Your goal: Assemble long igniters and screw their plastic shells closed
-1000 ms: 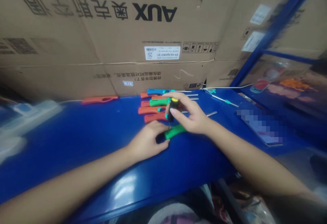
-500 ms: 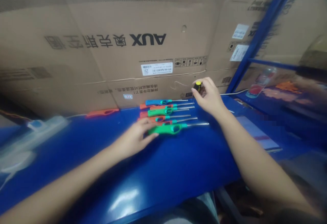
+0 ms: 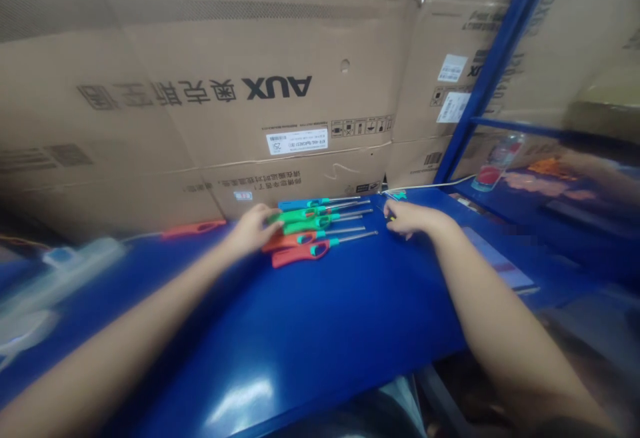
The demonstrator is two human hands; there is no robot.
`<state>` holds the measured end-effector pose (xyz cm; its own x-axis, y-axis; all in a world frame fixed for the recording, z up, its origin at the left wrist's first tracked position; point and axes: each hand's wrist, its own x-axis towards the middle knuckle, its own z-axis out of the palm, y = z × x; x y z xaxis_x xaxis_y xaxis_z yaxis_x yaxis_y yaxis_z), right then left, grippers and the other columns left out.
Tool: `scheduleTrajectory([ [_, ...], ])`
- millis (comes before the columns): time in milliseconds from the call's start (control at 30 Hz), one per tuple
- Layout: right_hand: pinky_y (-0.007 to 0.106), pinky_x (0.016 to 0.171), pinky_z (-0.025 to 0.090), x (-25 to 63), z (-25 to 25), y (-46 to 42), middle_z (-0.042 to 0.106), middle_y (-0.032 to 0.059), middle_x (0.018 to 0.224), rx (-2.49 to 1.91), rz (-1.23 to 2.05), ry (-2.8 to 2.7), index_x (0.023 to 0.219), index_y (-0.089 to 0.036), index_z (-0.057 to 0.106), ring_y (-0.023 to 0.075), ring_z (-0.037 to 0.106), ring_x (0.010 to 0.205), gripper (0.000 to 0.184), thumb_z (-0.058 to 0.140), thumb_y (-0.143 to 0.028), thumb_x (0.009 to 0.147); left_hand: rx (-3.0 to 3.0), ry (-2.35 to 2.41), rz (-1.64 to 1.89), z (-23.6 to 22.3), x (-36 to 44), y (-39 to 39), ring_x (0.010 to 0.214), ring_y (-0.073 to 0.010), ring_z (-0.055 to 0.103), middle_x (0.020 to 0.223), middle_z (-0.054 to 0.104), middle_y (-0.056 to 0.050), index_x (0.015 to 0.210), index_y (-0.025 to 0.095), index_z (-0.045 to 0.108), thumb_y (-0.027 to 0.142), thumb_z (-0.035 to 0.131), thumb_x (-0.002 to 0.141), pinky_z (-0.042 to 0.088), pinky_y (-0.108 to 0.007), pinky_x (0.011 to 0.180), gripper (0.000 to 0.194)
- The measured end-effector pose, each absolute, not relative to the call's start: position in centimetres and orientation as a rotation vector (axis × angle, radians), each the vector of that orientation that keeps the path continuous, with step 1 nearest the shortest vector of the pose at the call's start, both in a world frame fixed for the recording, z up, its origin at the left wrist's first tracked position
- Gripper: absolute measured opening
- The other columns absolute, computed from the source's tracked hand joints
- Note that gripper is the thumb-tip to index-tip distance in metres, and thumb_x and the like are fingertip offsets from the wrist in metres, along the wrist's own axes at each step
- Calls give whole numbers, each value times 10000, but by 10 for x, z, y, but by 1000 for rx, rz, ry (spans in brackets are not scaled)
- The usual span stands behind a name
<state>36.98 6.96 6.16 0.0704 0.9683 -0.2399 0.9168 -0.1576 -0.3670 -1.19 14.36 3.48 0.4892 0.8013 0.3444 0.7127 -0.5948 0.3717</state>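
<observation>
My left hand (image 3: 253, 230) is closed round the handle end of a green stick lighter (image 3: 296, 215) at the back of a group. Several other stick lighters lie side by side there, their metal tubes pointing right. Among them are a blue one (image 3: 295, 204), a second green one (image 3: 305, 225) and a red one (image 3: 297, 255) at the front. Right of the tube tips, my right hand (image 3: 411, 217) is curled round a small screwdriver (image 3: 392, 219). Only a bit of its yellow and black handle and a thin shaft show; the fingers hide the rest.
A cardboard wall (image 3: 200, 125) stands behind the blue table (image 3: 320, 318). Further left are a lone red lighter (image 3: 193, 229) and a white power strip (image 3: 85, 268). On the right are a blue post (image 3: 493, 71), a plastic bottle (image 3: 495, 165) and a flat pad (image 3: 500, 261).
My left hand has moved the green lighter from the front of the group to the back. My right hand has come down with the screwdriver, its handle turned away.
</observation>
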Motion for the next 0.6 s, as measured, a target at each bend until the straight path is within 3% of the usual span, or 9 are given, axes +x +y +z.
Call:
scheduleTrajectory([
  [100,279,507,534,374,57,72,635,23,772,-2260,734,-1931,1020,-191,501,147,620,520,287,619,-111,771,2545,1324,762,26,-7,151,1013,-271,650,1057,652,-114,1154,135,708,498,522,908,508,-416,992,476],
  [233,268,530,506,380,55,78,657,60,887,-2238,596,-1946,1096,-193,490,149,615,581,309,597,-153,809,2535,1345,828,15,-3,155,1104,-276,630,1136,636,-123,1224,144,671,462,498,936,480,-440,1060,463],
  [400,264,673,467,373,48,85,675,78,958,-2103,442,-2102,1060,-192,538,195,632,792,296,643,-171,784,2572,1339,897,7,1,137,1266,-334,526,1320,560,-169,1343,149,600,554,532,925,406,-521,1130,585],
  [600,273,749,449,356,42,86,678,95,1039,-1972,355,-2217,1070,-187,557,219,622,897,265,613,-189,811,2888,1024,604,17,5,104,1440,-408,333,1587,378,-121,1518,328,432,646,628,865,265,-660,1164,753],
])
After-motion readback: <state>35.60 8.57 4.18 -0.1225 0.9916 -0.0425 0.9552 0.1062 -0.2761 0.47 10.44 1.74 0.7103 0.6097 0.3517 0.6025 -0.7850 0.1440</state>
